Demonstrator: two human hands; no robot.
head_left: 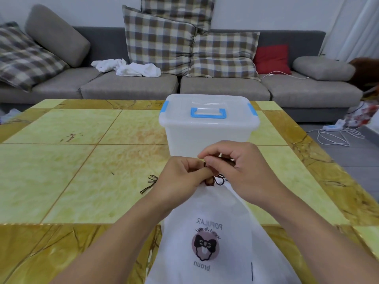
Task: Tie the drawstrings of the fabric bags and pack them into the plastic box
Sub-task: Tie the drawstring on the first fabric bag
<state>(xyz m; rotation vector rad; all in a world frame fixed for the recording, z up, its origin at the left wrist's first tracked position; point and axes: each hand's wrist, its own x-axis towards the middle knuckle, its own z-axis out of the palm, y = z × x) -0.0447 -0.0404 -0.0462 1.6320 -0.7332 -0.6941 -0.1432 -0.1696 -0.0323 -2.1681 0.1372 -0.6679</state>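
Tabletop (82,160) lies bare leftward; lidded plastic box (208,128) stands just beyond both hands. Left hand (180,177) and right hand (240,169) pinch the drawstring (218,180) at the fabric bag (215,232) mouth.

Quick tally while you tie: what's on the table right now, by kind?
White fabric drawstring bag with a printed bow logo, its dark brown drawstring pinched by the left hand and right hand: 1
Translucent plastic box with blue latches and handle, lid on: 1
Total on the yellow tiled table: 2
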